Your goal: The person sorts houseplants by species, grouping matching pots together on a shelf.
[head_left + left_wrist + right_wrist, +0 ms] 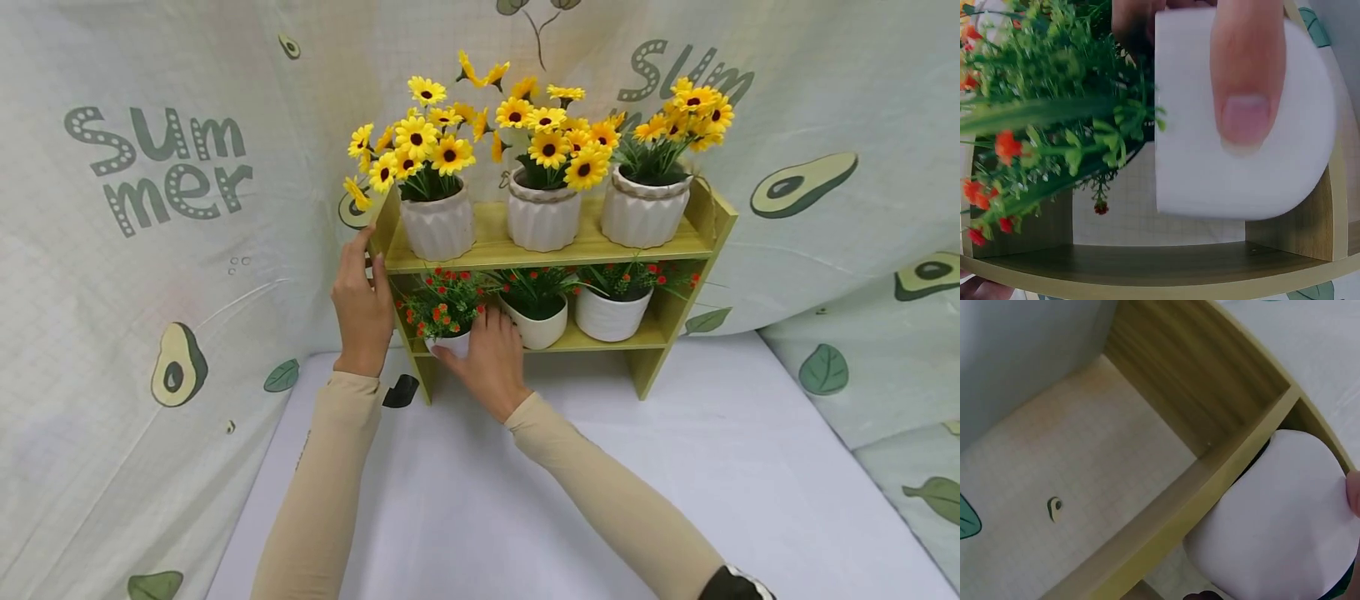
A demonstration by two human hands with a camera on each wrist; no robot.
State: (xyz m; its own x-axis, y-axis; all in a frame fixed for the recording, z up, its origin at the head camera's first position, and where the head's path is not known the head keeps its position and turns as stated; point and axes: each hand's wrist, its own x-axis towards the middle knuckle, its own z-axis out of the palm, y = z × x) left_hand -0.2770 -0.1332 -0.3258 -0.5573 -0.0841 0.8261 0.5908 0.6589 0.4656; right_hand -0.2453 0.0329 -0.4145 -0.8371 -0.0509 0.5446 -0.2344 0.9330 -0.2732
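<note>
My left hand (362, 304) holds the left side panel of a two-tier wooden shelf (495, 258), its thumb at the panel's front edge. On the lower tier, my right hand (489, 358) grips a small white pot of artificial red flowers (447, 342), partly covering it. A thumb (1246, 122) lies across this white pot (1191, 169) in the left wrist view, with green leaves and red blooms beside it. The right wrist view shows a white pot (1279, 531) inside the shelf frame (1197, 500), a fingertip (1354, 494) at its edge.
Two more white pots with red-flowered plants, a middle one (542, 323) and a right one (613, 315), share the lower tier. Three fluted pots of yellow sunflowers (543, 218) line the top. Behind hangs a printed cloth (285, 208); a white tabletop (480, 500) lies in front.
</note>
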